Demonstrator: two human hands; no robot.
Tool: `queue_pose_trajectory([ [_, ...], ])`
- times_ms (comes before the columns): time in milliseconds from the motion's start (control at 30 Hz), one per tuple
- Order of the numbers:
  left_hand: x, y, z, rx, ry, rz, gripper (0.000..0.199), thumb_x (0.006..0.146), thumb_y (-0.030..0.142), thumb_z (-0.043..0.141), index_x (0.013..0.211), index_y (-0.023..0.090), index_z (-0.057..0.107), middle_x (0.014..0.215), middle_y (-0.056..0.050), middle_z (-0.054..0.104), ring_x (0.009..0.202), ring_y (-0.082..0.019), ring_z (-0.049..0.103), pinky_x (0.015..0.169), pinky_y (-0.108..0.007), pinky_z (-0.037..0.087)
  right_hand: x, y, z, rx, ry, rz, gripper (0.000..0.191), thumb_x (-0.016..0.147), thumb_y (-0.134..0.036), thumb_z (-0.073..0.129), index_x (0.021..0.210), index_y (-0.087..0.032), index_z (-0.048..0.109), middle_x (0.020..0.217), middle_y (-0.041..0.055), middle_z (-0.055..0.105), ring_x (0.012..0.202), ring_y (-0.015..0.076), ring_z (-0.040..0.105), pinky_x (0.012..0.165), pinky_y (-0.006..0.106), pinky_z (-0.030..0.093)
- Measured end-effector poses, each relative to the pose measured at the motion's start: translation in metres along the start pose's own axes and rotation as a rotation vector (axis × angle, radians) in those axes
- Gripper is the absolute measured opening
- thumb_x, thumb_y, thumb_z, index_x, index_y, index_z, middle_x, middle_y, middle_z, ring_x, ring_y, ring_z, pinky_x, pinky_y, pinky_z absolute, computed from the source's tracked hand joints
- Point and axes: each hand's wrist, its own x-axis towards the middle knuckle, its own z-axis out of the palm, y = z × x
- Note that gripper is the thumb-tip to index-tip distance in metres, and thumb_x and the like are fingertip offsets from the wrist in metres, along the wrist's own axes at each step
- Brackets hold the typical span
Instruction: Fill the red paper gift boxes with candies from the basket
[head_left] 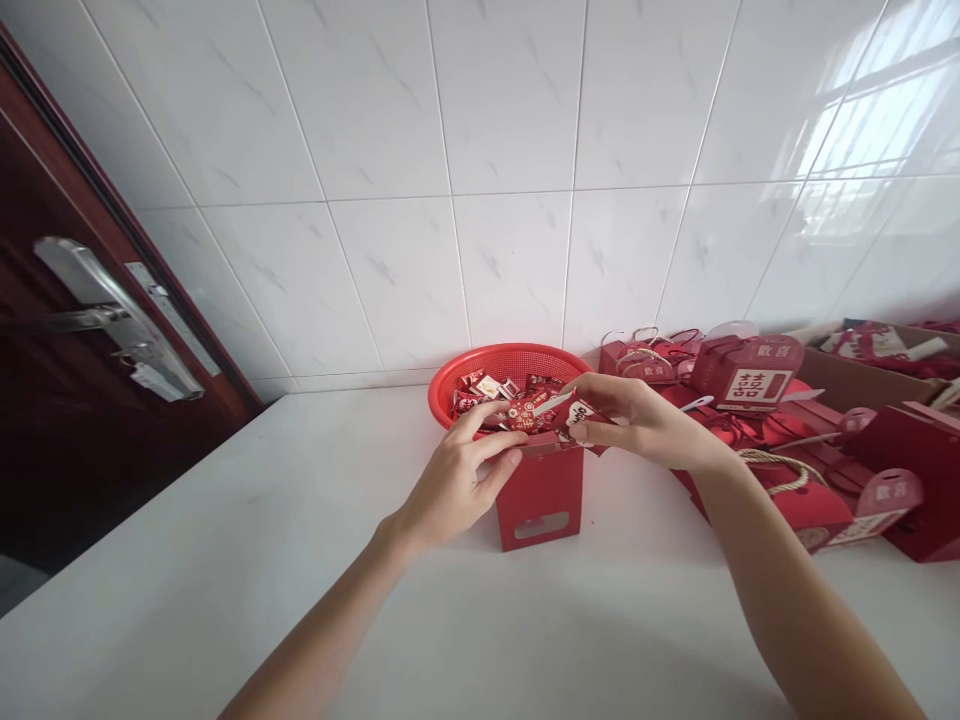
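An upright red paper gift box (541, 500) with a cut-out window low on its front stands on the table. My left hand (465, 465) is closed at its top left edge, the index finger reaching over a red packet with gold print (525, 413). My right hand (637, 420) pinches a red printed piece with a white label (583, 412) between thumb and fingers, just above the box's top right. Whether this piece is a packet or a box flap, I cannot tell. Behind the box, a red plastic basket (442, 392) holds small wrapped sweets (480, 387).
Red gift boxes (757, 375) with white labels and rope handles (787, 470) crowd the right of the white table (300, 560). A cardboard carton (832, 370) with more red items stands behind them. A tiled wall (390, 260) rises at the back, with a brown door (75, 400) left.
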Motion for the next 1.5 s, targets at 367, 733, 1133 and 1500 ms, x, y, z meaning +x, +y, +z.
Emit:
queue_pose_trajectory([
  [367,-0.002,0.003,0.007,-0.152,0.022,-0.003,0.024,0.097,0.028,0.056,0.115,0.026,0.073,0.120,-0.006,0.069,0.112,-0.021,0.065,0.095,-0.034,0.054,0.001,0.000,0.000,0.044,0.061,-0.042,0.038,0.088,-0.046,0.067,0.113,-0.018,0.067,0.102,0.0080,0.067,0.085,0.0201,0.062,0.070,0.032,0.052],
  [733,0.004,0.000,0.003,-0.493,-0.106,-0.391,0.045,0.083,0.038,0.075,0.126,0.027,0.067,0.136,-0.007,0.063,0.125,-0.027,0.059,0.096,-0.038,0.054,0.002,-0.002,0.012,-0.032,0.055,-0.053,0.037,0.097,-0.038,0.056,0.130,-0.022,0.056,0.103,0.0064,0.066,0.090,0.0200,0.063,0.078,0.033,0.053],
  [1133,0.007,-0.001,0.003,-0.574,-0.171,-0.402,0.058,0.081,0.036,0.075,0.137,0.030,0.059,0.138,-0.005,0.062,0.115,-0.025,0.064,0.098,-0.040,0.052,0.002,-0.003,0.026,-0.401,0.038,-0.065,0.040,0.100,-0.027,0.040,0.139,-0.022,0.051,0.093,0.0043,0.069,0.073,0.0163,0.061,0.068,0.028,0.048],
  [1500,0.009,0.000,0.002,-0.603,-0.161,-0.413,0.043,0.080,0.034,0.075,0.122,0.030,0.067,0.142,-0.003,0.058,0.120,-0.024,0.060,0.091,-0.034,0.053,0.005,-0.006,0.028,-0.163,0.168,-0.159,0.025,0.098,-0.039,0.053,0.103,-0.021,0.070,0.088,0.0057,0.067,0.081,0.0193,0.060,0.072,0.032,0.049],
])
